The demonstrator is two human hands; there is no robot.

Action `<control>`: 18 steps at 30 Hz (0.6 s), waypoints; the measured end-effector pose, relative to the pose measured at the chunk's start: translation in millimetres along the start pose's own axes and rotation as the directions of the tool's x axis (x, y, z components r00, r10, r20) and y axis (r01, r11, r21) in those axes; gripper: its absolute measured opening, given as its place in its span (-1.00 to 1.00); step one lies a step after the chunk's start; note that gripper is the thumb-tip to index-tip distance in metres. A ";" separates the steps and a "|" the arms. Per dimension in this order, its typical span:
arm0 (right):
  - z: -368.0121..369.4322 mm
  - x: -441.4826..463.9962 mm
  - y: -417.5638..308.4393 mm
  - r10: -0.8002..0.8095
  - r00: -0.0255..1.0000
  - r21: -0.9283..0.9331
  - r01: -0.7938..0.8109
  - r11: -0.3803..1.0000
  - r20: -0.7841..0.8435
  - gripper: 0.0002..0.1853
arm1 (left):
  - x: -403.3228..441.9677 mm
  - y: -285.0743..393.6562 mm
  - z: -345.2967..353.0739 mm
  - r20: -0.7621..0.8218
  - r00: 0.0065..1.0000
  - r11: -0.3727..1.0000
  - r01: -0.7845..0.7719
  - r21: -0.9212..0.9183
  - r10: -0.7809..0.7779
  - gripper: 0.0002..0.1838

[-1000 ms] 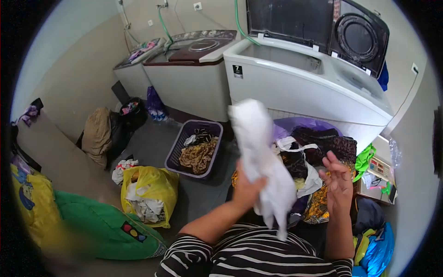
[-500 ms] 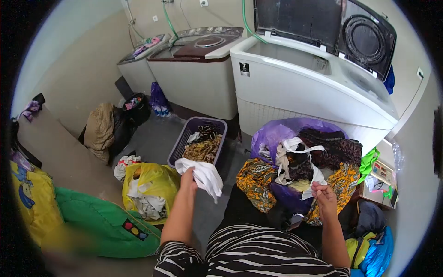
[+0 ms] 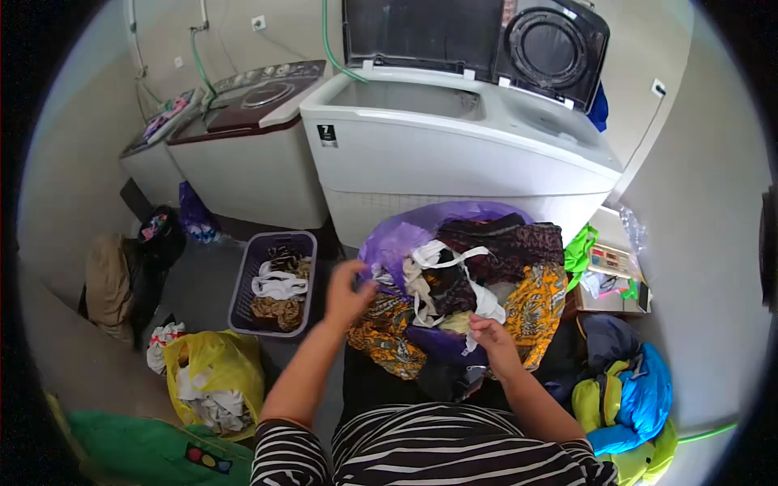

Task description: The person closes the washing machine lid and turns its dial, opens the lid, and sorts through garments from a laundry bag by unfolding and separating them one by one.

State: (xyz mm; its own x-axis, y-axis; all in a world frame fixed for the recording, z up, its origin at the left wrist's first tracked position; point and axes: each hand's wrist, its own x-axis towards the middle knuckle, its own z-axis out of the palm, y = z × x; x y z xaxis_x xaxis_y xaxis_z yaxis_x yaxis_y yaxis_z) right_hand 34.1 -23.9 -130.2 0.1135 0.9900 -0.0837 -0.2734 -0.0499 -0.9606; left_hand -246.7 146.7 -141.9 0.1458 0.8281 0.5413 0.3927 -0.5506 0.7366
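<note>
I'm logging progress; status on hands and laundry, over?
Left hand open, empty. Right hand pinching white cloth. White garment in basket. Loose strap lying across clothes pile.

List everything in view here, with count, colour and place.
open washing machine: 1, white, upper middle
maroon-topped washing machine: 1, white body, upper left
green hoses: at least 2, green, by the machines
purple bag: 1, purple, before the open machine
clothes: uncountable, mixed, in and over that bag
white garment: 1, white, on the pile
basket: 1, purple-grey, left of the pile, holding clothes
yellow bag: 1, yellow, lower left
bundle: 1, blue, lower right
striped top: 1, black-and-white, bottom
left hand: 1, bare, by the pile's left edge
right hand: 1, bare, pinching the white garment
</note>
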 end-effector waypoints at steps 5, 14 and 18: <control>-4.9 0.4 7.5 0.011 1.000 0.025 -0.011 1.000 -0.019 -0.88 | -32.6 86.6 82.3 0.244 0.944 0.962 -0.253 0.100 0.223 -0.47; -19.5 -16.9 4.4 -0.024 0.996 0.118 0.034 0.992 -0.083 -0.84 | -29.0 68.0 117.1 0.314 0.926 0.971 -0.234 0.040 0.210 -0.57; -17.0 -19.0 9.3 -0.005 0.995 0.138 0.018 0.990 -0.096 -0.83 | 17.7 61.3 109.8 -0.126 0.954 0.930 -0.226 0.290 0.271 -0.63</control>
State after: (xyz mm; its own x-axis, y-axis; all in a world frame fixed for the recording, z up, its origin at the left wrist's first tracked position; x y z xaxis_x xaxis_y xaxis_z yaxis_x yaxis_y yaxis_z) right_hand 45.7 -45.4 -142.1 0.2056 0.9731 -0.1039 -0.4002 -0.0133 -0.9163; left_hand -120.3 139.2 -131.7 0.1316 0.6276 0.7673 0.5953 -0.6690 0.4450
